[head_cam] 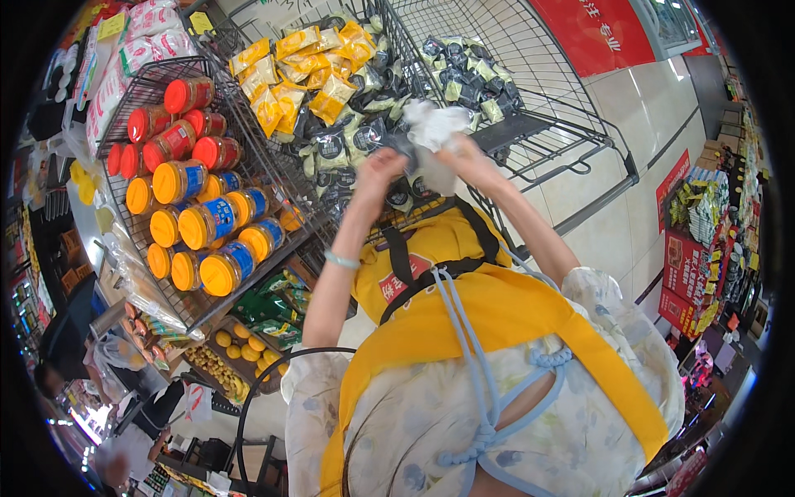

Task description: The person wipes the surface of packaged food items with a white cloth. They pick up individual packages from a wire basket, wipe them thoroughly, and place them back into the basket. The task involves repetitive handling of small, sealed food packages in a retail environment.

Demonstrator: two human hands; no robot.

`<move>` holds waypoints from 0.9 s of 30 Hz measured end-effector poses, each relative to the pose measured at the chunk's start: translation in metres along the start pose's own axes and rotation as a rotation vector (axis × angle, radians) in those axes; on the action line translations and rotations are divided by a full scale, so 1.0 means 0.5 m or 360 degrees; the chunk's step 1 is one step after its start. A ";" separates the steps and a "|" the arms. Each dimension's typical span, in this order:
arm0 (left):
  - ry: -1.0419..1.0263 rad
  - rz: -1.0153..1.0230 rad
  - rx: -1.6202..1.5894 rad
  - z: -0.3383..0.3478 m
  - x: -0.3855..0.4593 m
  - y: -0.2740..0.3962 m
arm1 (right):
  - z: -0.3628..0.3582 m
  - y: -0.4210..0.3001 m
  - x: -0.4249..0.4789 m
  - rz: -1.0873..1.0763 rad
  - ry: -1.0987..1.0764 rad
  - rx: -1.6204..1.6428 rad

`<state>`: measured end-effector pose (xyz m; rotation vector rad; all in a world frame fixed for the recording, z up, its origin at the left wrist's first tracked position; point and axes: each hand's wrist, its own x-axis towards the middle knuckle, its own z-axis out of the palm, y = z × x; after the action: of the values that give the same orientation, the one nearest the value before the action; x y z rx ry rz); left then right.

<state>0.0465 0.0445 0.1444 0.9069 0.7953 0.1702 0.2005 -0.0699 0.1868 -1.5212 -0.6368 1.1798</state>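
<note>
Both my hands are raised over a wire bin of small packets. My right hand (466, 163) grips a crumpled white translucent plastic bag (435, 127). Beside the bag's left edge is my left hand (382, 171), its fingers bent together near a dark, blurred packet; whether it holds that packet or the bag cannot be told. Below and around the hands lie black-and-pale-green packets (332, 149), with yellow packets (332, 99) heaped at the bin's upper left. A yellow apron (459, 310) with a black strap covers my front.
Left of the bin, a wire rack (211, 310) holds jars with red lids (149, 124) and yellow lids (202, 227). A shopping cart (559, 93) with more packets stands at upper right. Round orange fruit (248, 351) lies at lower left, near other people (133, 444). Red display boxes (683, 267) stand right.
</note>
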 end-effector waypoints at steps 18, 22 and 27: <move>-0.0384 0.0125 -0.0706 0.029 -0.164 -0.036 | 0.034 0.018 -0.036 0.0335 0.0196 0.0547; -0.0629 0.0225 -0.1169 0.048 -0.183 0.037 | -0.014 0.024 -0.034 0.0454 -0.0283 0.1359; -0.0634 -0.0265 -0.1287 0.065 -0.142 -0.020 | 0.018 0.003 -0.060 0.0403 -0.0447 0.1345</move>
<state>0.0167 -0.0144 0.1874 0.0952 0.3631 0.1404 0.1809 -0.0923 0.1963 -0.7313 -0.0708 1.6022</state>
